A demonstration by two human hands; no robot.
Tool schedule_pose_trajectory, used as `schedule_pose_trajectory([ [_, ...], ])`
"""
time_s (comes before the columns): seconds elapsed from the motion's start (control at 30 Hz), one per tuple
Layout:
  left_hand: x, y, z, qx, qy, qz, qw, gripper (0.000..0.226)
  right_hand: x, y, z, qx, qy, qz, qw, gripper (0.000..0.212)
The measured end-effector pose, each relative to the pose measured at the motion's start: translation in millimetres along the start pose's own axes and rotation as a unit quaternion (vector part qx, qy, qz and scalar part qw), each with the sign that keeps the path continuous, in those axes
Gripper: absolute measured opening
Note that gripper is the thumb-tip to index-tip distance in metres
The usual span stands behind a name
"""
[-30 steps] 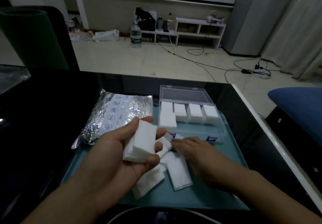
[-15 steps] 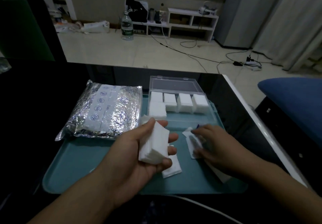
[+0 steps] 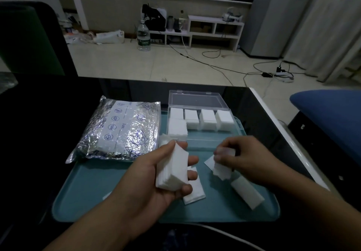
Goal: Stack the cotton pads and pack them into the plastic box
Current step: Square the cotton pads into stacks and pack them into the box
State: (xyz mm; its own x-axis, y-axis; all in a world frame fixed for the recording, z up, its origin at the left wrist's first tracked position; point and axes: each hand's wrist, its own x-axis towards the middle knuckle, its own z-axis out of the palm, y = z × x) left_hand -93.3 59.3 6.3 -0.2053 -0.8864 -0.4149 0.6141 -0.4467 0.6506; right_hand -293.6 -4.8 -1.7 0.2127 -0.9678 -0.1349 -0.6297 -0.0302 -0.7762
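Pads are being gathered into a stack: the left hand (image 3: 156, 174) is curled round a thick stack of cotton pads (image 3: 172, 169), thumb on its top edge and fingers wrapped under its right side, held above the teal tray (image 3: 82, 198). The right hand (image 3: 244, 158) is just to the right of it, pinching a few loose pads (image 3: 221, 169) between thumb and fingertips, lifted a little off the tray. Judging by that, the coming move carries these pads leftward onto the stack, whose long axis runs toward and away from the person; the right hand is the nearer one to the loose pads. Two more pads lie flat on the tray: one (image 3: 194, 192) under the left fingers, one (image 3: 247, 194) below the right hand. The clear plastic box (image 3: 197, 102) sits open at the far side of the tray, beyond both hands, with five stacks inside, four in the back row and one in front at the left. One silver foil bag (image 3: 119, 129) lies on the tray to the left of the box
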Motion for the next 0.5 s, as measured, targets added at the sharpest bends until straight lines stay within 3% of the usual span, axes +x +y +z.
schedule_pose_trajectory([
  [0.13, 0, 1, -1, 0.012, -0.002, 0.015, 1.000, 0.049, -17, -30, -10, 0.202, -0.034, -0.001, 0.979, 0.019],
  [0.23, 2, -4, 1, 0.034, -0.010, 0.028, 0.999, 0.044, -26, -40, -3, 0.281, -0.103, -0.033, 0.953, 0.017],
  [0.33, 1, -9, 3, 0.060, -0.035, 0.030, 0.997, 0.034, -28, -43, 7, 0.269, -0.107, -0.074, 0.954, 0.011],
  [0.5, -3, -10, 5, 0.056, -0.058, 0.009, 0.997, 0.031, -26, -40, 25, 0.161, 0.000, -0.130, 0.978, 0.010],
])
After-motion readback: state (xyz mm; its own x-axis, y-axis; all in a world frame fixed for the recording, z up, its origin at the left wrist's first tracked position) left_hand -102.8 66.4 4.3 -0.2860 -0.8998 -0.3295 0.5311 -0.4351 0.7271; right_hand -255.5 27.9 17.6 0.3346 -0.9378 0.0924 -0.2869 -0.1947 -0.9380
